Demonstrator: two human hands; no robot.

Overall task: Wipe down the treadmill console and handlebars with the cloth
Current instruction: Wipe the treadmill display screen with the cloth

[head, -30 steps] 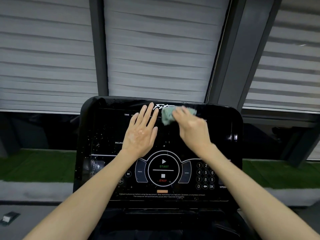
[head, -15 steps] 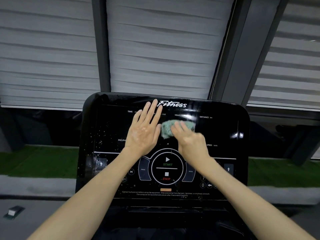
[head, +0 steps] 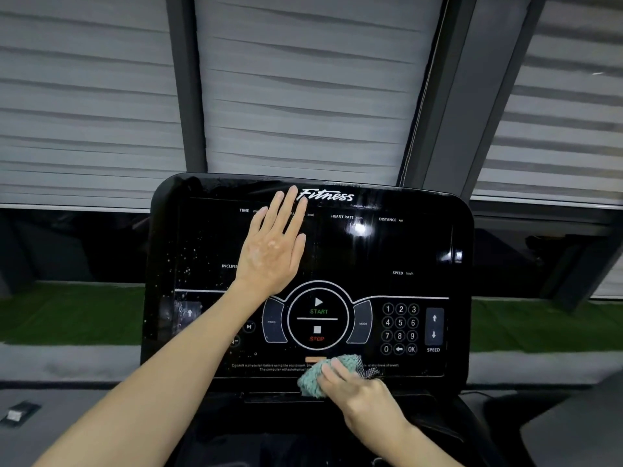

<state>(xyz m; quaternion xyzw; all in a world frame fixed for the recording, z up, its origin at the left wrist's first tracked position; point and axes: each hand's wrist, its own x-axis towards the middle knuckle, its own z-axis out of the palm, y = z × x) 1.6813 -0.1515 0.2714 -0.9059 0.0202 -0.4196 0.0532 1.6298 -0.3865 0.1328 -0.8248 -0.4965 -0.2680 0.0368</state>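
- Down at the bottom edge of the console (head: 404, 251), right over the small-print warning line and just below the START/STOP ring (head: 318, 318), is the cloth (head: 312, 380). It's a teal, nubby-looking rag bunched into a wad.
- Handling-wise I'd guess it's light, soft and floppy with zero stiffness, so it only goes where the palm pushes it. Best hold looks like the one in use: wad under the fingers, a bit pinched so it doesn't skate out on that glossy panel.
- The right hand (head: 360, 396) is on top of it, fingers curled over the bunch and pressing it to the panel. Loose edges poke out to the left and above the knuckles.
- The left hand (head: 269, 254) lies flat on the upper left of the screen, fingers straight and close together, tips up by the Fitness logo (head: 327, 196), holding nothing. Looks like bracing to me.
- The console itself is hard, shiny black, probably slick when damp. White specks (head: 185, 264) sit on the left side near INCLINE, so that bit looks unwiped.
- The keypad (head: 400, 328) on the right looks like touch buttons, so I'd go easy there.
- Handlebars: can't make them out, too dark down below.
- Behind it all are grey blinds (head: 296, 96) and a strip of green turf (head: 67, 311).
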